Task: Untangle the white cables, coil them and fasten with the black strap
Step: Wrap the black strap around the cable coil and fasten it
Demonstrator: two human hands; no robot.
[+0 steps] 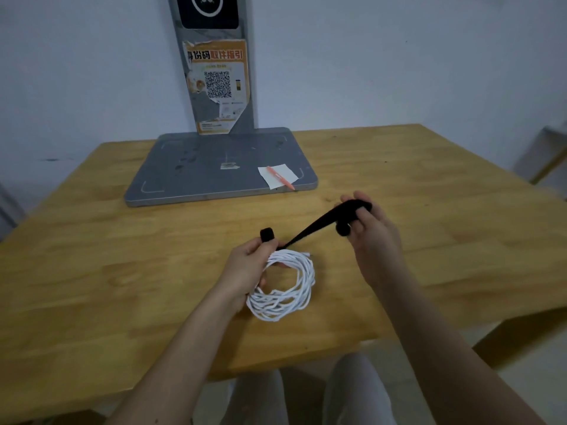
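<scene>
The left hand (248,262) gripped the soft, bendy white cables (283,286). The right hand (365,222) pinched the floppy black strap (313,230), pulled tight.

The left hand (245,268) hides part of the white cables (285,289) and where the black strap (310,230) wraps them. The stand's screen (210,10) is cut off by the top edge, and the small print on its poster (216,87) is too fine to read.

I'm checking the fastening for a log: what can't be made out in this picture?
- Head view: whether the black strap goes round the white cable coil; the left hand hides that spot.
- Strap's far end: covered by the right hand.
- Orange poster: small print too tiny.
</scene>
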